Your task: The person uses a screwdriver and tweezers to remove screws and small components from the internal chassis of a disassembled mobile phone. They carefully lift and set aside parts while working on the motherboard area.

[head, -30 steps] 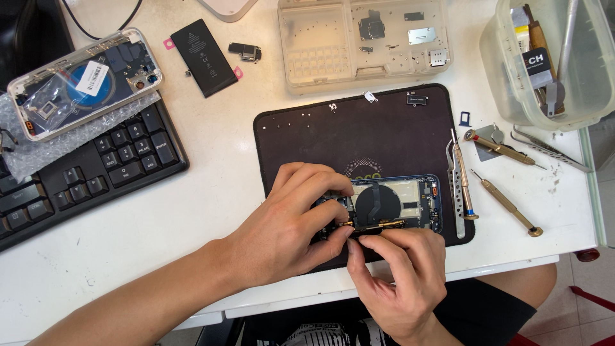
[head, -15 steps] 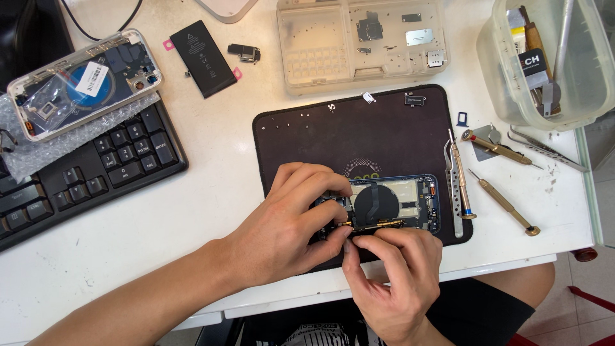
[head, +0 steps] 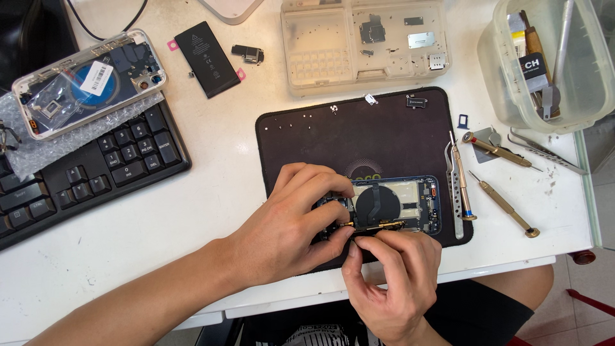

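Note:
An opened blue phone (head: 410,200) lies on a dark work mat (head: 359,134) near the table's front edge, its insides and a round black coil showing. My left hand (head: 288,224) covers the phone's left end and grips it. My right hand (head: 391,269) comes from below and pinches a thin gold-coloured screwdriver (head: 378,225) laid across the phone's lower edge. The tool's tip is hidden under my left fingers.
Tweezers (head: 452,186) and a screwdriver (head: 462,182) lie at the mat's right edge, two more drivers (head: 506,205) beyond. A clear tool tub (head: 544,64) stands back right, a parts tray (head: 359,38) behind the mat. A loose battery (head: 206,59), another opened phone (head: 90,80) and a black keyboard (head: 83,173) sit left.
Both hands stay on the phone. My right fingers have shifted slightly on the screwdriver; nothing else has moved.

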